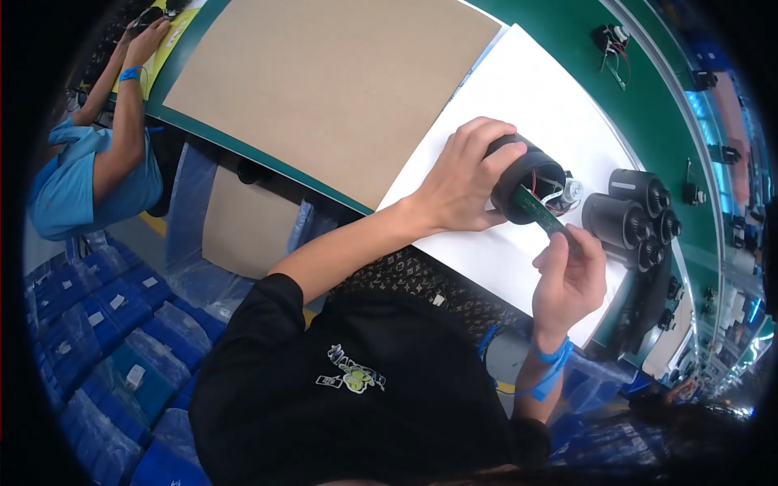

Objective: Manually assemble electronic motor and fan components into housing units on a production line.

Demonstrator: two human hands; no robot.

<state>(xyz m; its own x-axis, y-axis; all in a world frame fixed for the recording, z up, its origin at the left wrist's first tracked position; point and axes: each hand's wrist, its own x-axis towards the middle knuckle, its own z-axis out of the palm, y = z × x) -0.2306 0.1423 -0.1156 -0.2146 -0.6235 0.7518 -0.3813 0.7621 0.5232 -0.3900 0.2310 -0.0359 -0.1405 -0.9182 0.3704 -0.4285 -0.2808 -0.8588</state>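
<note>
L hand (pixel 458 182) gripped black cylindrical housing (pixel 519 174) on white sheet (pixel 519 89), R hand (pixel 567 271) pinched green PCB (pixel 545 212) w/ tip at housing's open end, so board-insertion step prob underway; next needs PCB aligned clear of wires (pixel 553 193).

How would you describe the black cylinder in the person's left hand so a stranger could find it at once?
Start at the large white sheet on the green workbench. On it, the left hand grips a black plastic cylindrical housing. Unlike the finished black cylinders stacked to its right, its open end shows loose wires, and a green circuit board enters it.
</note>
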